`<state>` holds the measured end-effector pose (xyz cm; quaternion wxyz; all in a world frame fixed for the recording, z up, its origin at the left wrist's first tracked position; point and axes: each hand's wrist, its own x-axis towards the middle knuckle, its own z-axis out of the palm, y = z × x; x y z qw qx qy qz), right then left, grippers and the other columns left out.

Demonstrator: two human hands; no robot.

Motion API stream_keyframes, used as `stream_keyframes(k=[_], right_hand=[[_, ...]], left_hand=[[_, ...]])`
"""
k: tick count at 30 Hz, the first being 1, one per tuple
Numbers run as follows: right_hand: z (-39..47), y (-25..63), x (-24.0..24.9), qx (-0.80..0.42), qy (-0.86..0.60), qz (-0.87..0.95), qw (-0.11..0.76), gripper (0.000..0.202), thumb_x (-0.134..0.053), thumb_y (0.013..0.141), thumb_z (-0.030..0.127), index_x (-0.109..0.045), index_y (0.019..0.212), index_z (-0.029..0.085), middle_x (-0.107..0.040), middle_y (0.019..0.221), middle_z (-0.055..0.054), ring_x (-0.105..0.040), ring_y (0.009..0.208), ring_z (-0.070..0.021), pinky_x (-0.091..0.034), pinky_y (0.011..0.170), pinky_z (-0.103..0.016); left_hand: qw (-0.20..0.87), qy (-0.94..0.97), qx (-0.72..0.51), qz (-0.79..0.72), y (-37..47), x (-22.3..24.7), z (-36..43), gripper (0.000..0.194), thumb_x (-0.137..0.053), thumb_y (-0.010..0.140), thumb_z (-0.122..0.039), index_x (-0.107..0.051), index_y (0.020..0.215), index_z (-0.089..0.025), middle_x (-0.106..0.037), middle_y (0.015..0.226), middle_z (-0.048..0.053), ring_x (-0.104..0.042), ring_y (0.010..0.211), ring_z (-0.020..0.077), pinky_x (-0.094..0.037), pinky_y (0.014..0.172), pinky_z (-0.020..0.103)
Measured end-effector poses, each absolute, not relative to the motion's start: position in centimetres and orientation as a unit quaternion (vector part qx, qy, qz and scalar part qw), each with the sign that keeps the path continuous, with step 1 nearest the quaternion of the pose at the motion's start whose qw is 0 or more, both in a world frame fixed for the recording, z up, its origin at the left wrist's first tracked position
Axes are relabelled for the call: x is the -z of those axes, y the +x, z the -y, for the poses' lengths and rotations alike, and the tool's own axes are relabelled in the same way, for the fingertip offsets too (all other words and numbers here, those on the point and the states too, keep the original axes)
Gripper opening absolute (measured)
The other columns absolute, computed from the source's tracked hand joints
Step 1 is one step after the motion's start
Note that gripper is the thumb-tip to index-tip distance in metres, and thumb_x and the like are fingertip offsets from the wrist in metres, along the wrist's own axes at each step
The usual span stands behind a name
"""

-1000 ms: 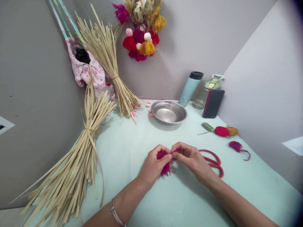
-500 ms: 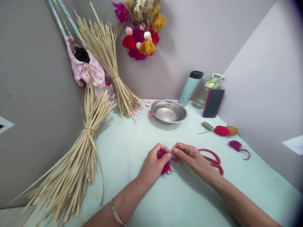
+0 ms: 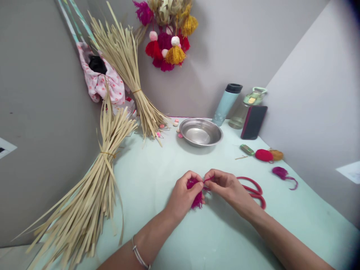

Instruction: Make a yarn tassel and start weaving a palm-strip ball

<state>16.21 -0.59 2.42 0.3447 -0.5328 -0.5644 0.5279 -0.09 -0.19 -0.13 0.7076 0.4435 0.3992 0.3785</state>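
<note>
My left hand (image 3: 182, 193) closed round the magenta tassel (image 3: 197, 203), over the table (image 3: 152, 165) | my right hand (image 3: 225, 185) pinching magenta yarn (image 3: 208, 179) beside it | risk — slack left grip could let the tassel slip

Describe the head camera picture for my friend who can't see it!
The left hand holds a magenta yarn bunch while the right hand pinches a magenta strand, over a pale green table. Red scissor handles show beside the right hand, with a metal bowl farther back. Two bundles of dry strips are at the left, and colourful tassels hang above.
</note>
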Motion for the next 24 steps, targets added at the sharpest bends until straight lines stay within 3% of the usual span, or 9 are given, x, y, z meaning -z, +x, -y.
stream_keyframes(k=[8,16,21,24], right_hand=[[0.87,15.77,-2.28,-0.521,-0.532,0.578,0.335,0.01,-0.06,0.081,0.027,-0.057,0.077,0.019,-0.053,0.066,0.004,-0.047,0.061,-0.0124,-0.035,0.059,-0.026],[0.78,15.69,-2.06,-0.571,-0.503,0.55,0.345,0.007,-0.058,0.083,0.024,-0.055,0.08,0.018,-0.062,0.067,0.002,-0.052,0.064,-0.0135,-0.036,0.063,-0.027],[0.68,15.35,-2.25,-0.597,-0.471,0.537,0.365,0.013,-0.059,0.085,0.028,-0.055,0.077,0.019,-0.066,0.069,0.0,-0.055,0.067,-0.0144,-0.039,0.066,-0.028],[0.74,15.36,-2.22,-0.615,-0.456,0.516,0.384,0.013,-0.061,0.085,0.028,-0.055,0.077,0.019,-0.066,0.071,0.0,-0.056,0.068,-0.0148,-0.04,0.066,-0.028]], left_hand=[[0.712,0.432,-0.363,-0.417,-0.12,-0.16,0.16,0.013,-0.056,0.08,-0.031,-0.05,0.079,-0.02,-0.054,0.056,-0.004,-0.052,0.045,0.0094,-0.037,0.042,0.018],[0.768,0.376,-0.393,-0.339,-0.48,-0.23,0.0,0.014,-0.059,0.081,-0.03,-0.051,0.079,-0.019,-0.053,0.06,-0.004,-0.052,0.05,0.0075,-0.038,0.051,0.018],[0.783,0.351,-0.42,-0.295,-0.62,-0.5,-0.22,0.015,-0.059,0.083,-0.028,-0.05,0.078,-0.017,-0.063,0.092,0.002,-0.054,0.054,0.0048,-0.04,0.055,0.019],[0.776,0.349,-0.433,-0.299,-0.68,-0.75,-0.23,0.016,-0.058,0.084,-0.028,-0.049,0.078,-0.017,-0.062,0.109,0.005,-0.055,0.055,0.0037,-0.042,0.058,0.02]])
